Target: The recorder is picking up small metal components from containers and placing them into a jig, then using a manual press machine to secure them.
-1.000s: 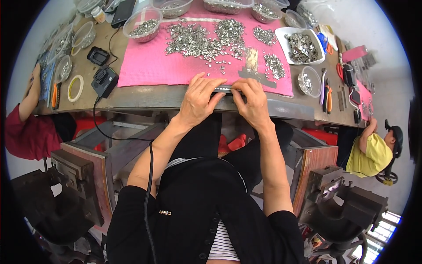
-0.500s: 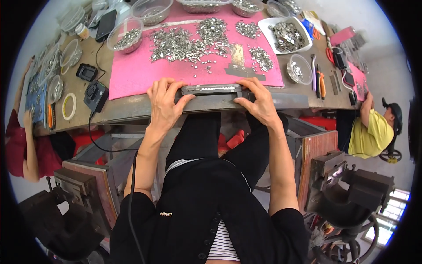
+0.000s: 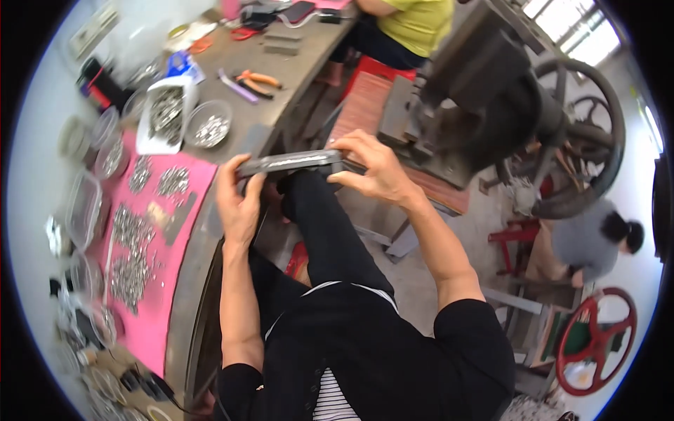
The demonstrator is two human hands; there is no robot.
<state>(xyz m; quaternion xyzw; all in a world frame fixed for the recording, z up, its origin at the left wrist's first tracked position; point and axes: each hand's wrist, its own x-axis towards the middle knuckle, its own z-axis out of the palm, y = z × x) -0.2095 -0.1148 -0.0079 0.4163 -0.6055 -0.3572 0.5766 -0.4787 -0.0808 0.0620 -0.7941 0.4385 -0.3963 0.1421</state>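
Between my two hands hangs a long dark metal fixture [image 3: 293, 162] with a row of small shiny metal pieces along it. My left hand [image 3: 236, 200] grips its left end, thumb below and fingers above. At the other end my right hand [image 3: 375, 172] pinches it between thumb and fingers. The fixture is held in the air over my knee, off the bench. To the left, small silver metal parts [image 3: 131, 281] lie heaped on a pink mat [image 3: 151, 337]. Right of my right hand stands a dark, heavy press [image 3: 477, 84] with a large handwheel [image 3: 614, 133].
On the bench [image 3: 242, 59] are a white tray [image 3: 144, 140] of metal parts, a clear round tub [image 3: 208, 125] and orange-handled pliers [image 3: 260, 78]. A co-worker in yellow [image 3: 425, 24] sits beyond; another in grey [image 3: 586, 237] is at right, near a red handwheel [image 3: 595, 340].
I have turned right, away from the bench. The fixture, resting at the bench edge before, is now lifted clear in both hands, and the press has come close to my right hand.
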